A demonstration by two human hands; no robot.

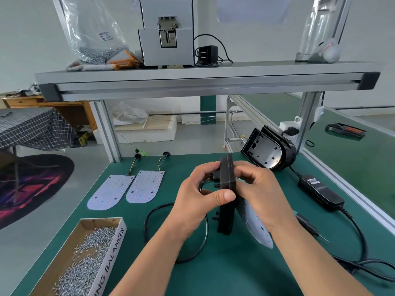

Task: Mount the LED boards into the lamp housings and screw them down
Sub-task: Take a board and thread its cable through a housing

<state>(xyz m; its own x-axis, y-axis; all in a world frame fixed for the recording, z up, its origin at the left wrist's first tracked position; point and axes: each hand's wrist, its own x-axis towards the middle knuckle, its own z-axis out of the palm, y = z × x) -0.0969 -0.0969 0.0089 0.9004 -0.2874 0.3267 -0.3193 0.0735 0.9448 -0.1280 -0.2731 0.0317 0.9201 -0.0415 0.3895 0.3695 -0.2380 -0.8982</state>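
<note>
Head view: both hands close together above green mat [224, 278], clamped on black lamp housing [227, 176] held upright, edge toward camera. Left hand [198, 197] grips its left face, thumb across near edge; right hand [258, 189] curls round its right face. White LED board [256, 229] hangs tilted just right of housing, under right hand; contact with housing: cannot tell. Two more boards [110, 192] [145, 186] lie flat side by side at left. Box of screws [85, 259] near left corner. Screwdriver [307, 225] lies right of LED board. Spare housings [269, 150] lean at back right.

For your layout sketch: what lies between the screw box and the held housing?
Head view: a black cable loop, partly under the left hand gripping the housing.
</note>
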